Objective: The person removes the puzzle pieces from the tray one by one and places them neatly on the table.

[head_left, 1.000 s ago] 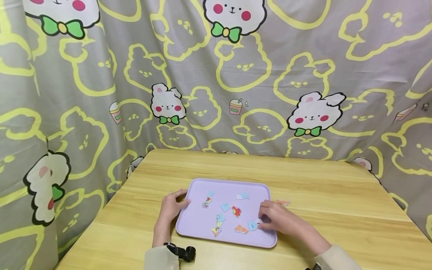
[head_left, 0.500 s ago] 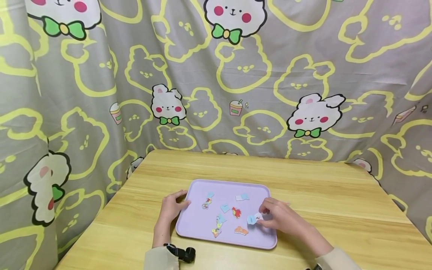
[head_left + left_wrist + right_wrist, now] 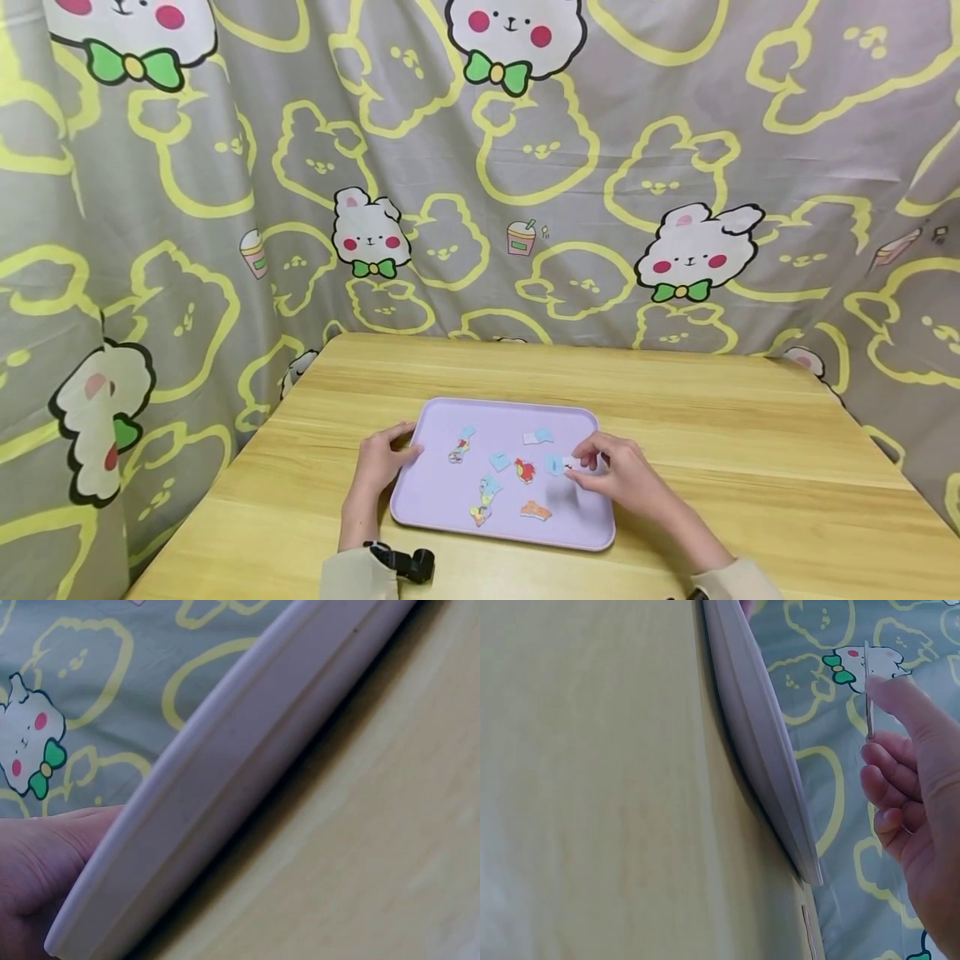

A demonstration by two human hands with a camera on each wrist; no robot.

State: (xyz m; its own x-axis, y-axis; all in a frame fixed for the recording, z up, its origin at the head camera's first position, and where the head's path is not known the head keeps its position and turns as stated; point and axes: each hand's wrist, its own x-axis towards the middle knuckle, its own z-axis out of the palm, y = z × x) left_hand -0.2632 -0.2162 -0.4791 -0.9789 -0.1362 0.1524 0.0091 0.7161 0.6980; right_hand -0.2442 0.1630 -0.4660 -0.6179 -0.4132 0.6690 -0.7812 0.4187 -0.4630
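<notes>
One tray [image 3: 442, 500], one table [image 3: 465, 367], two hands [image 3: 382, 458] [image 3: 618, 471]; several pieces [image 3: 536, 510], exact count unclear.

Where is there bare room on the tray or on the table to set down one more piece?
Table: the wide strip between the far rim of the tray and the curtain. Tray: the near-left corner, between the rim and the yellow-orange piece. Crowded: mid-tray, around the red piece, with the right hand holding a piece close by.

Held piece [image 3: 555, 464]: one end hidden by right hand [image 3: 624, 472] (edge-on in right wrist view, print hidden). Left hand [image 3: 36, 874]: cut off in its wrist view, partly behind tray [image 3: 210, 780]. Loose pieces [image 3: 525, 471] between hands: prints too small.
</notes>
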